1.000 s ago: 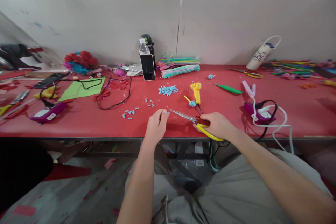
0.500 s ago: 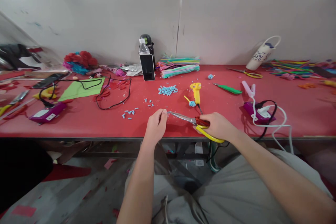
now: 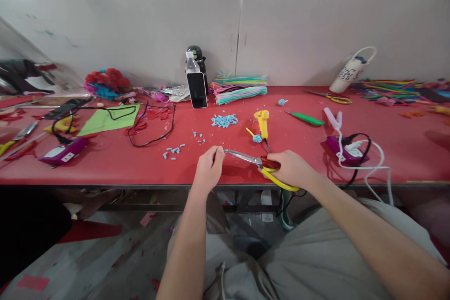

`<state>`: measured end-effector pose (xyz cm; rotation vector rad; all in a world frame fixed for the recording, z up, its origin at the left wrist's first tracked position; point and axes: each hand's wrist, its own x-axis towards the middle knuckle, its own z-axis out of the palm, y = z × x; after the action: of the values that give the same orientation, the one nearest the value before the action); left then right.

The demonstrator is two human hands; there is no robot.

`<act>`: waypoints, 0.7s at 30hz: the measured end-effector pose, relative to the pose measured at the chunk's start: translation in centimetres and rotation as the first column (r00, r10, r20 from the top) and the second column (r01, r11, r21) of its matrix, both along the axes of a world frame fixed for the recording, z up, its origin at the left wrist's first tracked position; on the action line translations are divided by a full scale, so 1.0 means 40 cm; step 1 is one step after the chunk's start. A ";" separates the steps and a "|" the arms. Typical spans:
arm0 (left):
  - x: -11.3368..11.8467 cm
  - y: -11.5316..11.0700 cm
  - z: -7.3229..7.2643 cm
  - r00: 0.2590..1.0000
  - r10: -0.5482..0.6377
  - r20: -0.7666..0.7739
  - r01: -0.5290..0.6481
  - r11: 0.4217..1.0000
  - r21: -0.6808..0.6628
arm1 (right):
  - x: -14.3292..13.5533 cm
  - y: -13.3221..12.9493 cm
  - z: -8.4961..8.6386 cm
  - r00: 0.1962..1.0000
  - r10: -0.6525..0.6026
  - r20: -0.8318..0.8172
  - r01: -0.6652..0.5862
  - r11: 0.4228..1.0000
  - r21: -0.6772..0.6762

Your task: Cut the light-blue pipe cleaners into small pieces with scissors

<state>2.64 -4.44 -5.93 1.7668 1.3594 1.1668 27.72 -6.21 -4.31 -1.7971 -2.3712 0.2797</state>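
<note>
Left hand point(image 3: 208, 168): over the counter's near edge; grip closed, thumb and forefinger together. Any piece pinched between them is too small to make out.
Right hand point(image 3: 292, 167): grip clamped on the scissors; fingers curled under, mostly hidden.
Scissors point(image 3: 245, 156): between the hands, blades aimed at the left fingertips. Tips just beside the thumb; contact cannot be told. One yellow loop shows below the right hand; the red part is partly covered.
Blue bits point(image 3: 224, 121): one pile beyond the hands; loose ones point(image 3: 173, 150) lie left of it. Count not readable.
Glue gun point(image 3: 263, 123): beyond the blades; its cord passes out of sight behind the right hand.
Blue ball point(image 3: 257, 138): on a yellow stick, against the gun in this view; overlap or touch unclear.
Phone point(image 3: 198, 90): upright, hiding the lower bottle point(image 3: 191, 63).
Counter point(image 3: 309, 147): red; stems point(image 3: 390, 91) at far right are blurred.
</note>
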 end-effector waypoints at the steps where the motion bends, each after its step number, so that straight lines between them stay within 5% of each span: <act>1: 0.000 0.000 0.000 1.000 0.000 -0.002 0.000 1.000 0.002 | 0.000 0.000 -0.001 1.000 -0.001 0.001 0.001 1.000 0.001; 21: -0.003 0.001 0.000 1.000 0.001 -0.018 -0.001 1.000 0.016 | 0.000 -0.003 -0.002 1.000 0.008 -0.022 -0.007 1.000 0.015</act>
<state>2.53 -4.42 -5.94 1.7921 1.3653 1.1678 27.71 -6.35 -4.37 -1.7695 -2.3590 0.2805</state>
